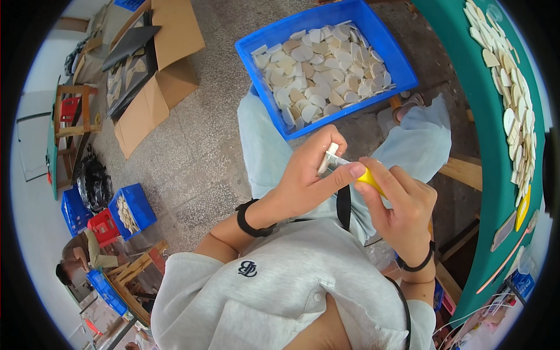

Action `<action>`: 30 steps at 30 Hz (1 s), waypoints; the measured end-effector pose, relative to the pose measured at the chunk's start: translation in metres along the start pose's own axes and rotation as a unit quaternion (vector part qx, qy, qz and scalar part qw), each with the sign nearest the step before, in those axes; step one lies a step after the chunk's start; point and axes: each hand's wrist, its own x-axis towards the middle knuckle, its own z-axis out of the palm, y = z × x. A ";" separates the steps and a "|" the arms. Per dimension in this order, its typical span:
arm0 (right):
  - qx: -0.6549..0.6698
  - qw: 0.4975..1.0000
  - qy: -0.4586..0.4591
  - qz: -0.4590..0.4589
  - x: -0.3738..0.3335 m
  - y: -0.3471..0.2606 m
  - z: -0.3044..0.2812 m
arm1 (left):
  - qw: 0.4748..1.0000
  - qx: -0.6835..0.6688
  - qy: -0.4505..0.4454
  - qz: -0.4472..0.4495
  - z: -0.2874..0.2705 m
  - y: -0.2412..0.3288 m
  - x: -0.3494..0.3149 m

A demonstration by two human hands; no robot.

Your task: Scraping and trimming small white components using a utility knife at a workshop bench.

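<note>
My left hand (303, 178) is closed around a small, pale, flat piece (324, 163), with its edge sticking out past the fingers. In my right hand (405, 204) is a knife with a yellow handle (371, 181), its metal blade laid against the pale piece. My left thumb reaches across to the blade end of the handle. Both hands are held close together above my lap. Just beyond them is a blue plastic bin (350, 115), heaped with similar flat pale pieces (326, 70), many round-edged.
A green-topped table (449, 46) curves along the right, bearing a long row of pale pieces (513, 111) and another yellow-handled tool (524, 207). An opened cardboard box (140, 122) is at upper left. Blue bins (133, 210) and a seated person (87, 254) are farther left.
</note>
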 end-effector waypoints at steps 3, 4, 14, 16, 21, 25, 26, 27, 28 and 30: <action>-0.012 1.000 0.002 -0.004 -0.001 0.000 0.001 | 1.000 0.018 0.005 0.008 0.000 -0.001 0.000; -0.016 1.000 0.002 -0.006 -0.001 -0.001 0.001 | 1.000 0.021 0.008 0.012 0.000 -0.002 -0.001; -0.017 1.000 0.005 -0.008 -0.001 0.002 0.001 | 0.999 0.037 0.000 -0.031 -0.001 0.001 -0.004; -0.006 1.000 0.000 -0.007 0.000 0.001 -0.001 | 0.999 0.041 0.001 0.000 0.000 0.001 -0.003; 0.010 1.000 -0.003 -0.006 -0.001 0.001 -0.003 | 0.999 0.037 -0.002 0.033 0.000 0.000 -0.001; 0.014 1.000 -0.006 -0.002 -0.002 0.001 -0.002 | 0.999 0.038 0.004 0.031 0.000 -0.001 -0.002; 0.008 1.000 -0.005 -0.005 -0.002 0.001 -0.002 | 0.999 0.039 0.007 0.028 0.000 -0.001 -0.003; 0.001 1.000 -0.005 -0.007 -0.001 0.000 -0.002 | 0.999 0.041 0.006 0.024 0.000 0.000 -0.003; -0.005 1.000 -0.004 -0.009 -0.001 0.000 -0.002 | 0.999 0.044 0.006 0.020 0.000 0.000 -0.003; -0.006 1.000 -0.003 -0.013 -0.001 0.001 -0.001 | 0.999 0.050 0.005 0.011 -0.001 0.001 -0.004</action>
